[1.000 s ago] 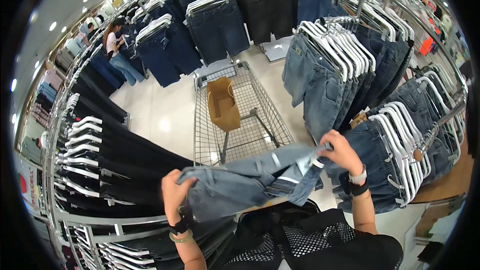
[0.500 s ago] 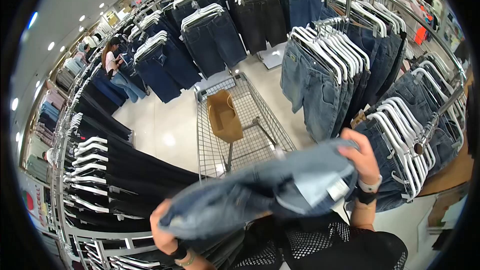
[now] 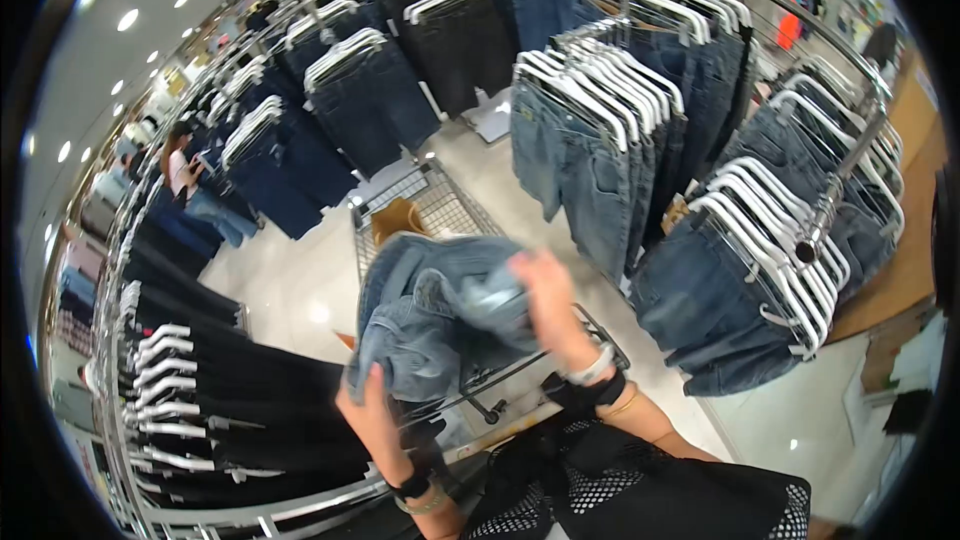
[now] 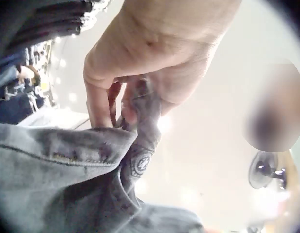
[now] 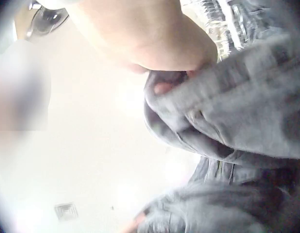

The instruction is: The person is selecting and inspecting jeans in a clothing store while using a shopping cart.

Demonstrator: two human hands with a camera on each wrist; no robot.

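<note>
Grey-blue denim jeans (image 3: 410, 325) hang bunched between both hands, over the near end of the cart. At their lower left edge the left hand (image 3: 375, 425) grips the cloth; in the left wrist view its fingers (image 4: 99, 107) curl round the waistband, near a round button. The right hand (image 3: 552, 305), blurred, grips the other side of the denim. From the right wrist view, the right hand (image 5: 154, 39) holds a folded edge, with a fingertip showing inside the fold. Part of a brown paper bag (image 3: 396, 220) shows behind the jeans.
A metal shopping cart (image 3: 445, 202) stands ahead. Black trousers (image 3: 270, 380) hang on a rack at the left, denim shorts (image 3: 700, 285) on racks at the right. Dark jeans (image 3: 370, 105) hang farther back, where a person (image 3: 200, 190) stands at the left.
The jeans went from stretched wide to bunched, and the hands came closer together. The right hand moved left. The view turned, and the jeans now cover more of the cart and bag.
</note>
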